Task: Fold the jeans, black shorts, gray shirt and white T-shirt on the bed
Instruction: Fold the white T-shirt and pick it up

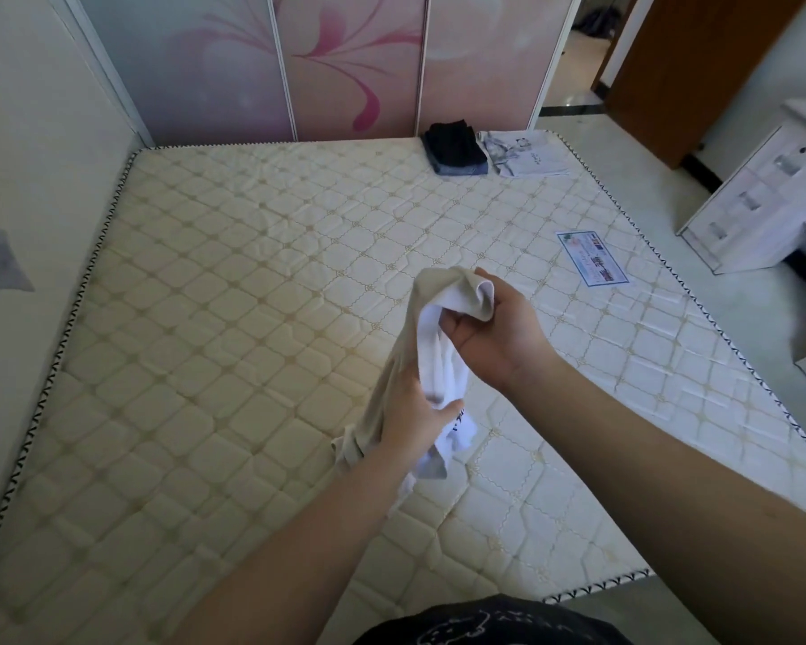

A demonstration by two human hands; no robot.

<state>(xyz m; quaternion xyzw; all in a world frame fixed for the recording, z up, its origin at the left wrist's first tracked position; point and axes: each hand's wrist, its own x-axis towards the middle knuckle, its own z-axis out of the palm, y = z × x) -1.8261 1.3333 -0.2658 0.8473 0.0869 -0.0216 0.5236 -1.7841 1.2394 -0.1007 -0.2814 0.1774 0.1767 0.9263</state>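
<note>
**Bare mattress, wardrobe behind**

The quilted mattress (252, 318) lies before a floral wardrobe (345, 62). Both hands, left (410, 421) and right (494, 332), grip a bunched T-shirt (438, 360) above it. Folded shorts (454, 144) on jeans (461, 169) sit at the far edge beside a folded shirt (524, 155).

A bunched white T-shirt (440, 365), part white and part beige-gray in shadow, hangs above the bed's (252, 281) middle, lifted clear. At the far right corner, folded black shorts (452, 144) sit atop folded jeans (459, 169), beside a folded, printed gray shirt (522, 153).
</note>
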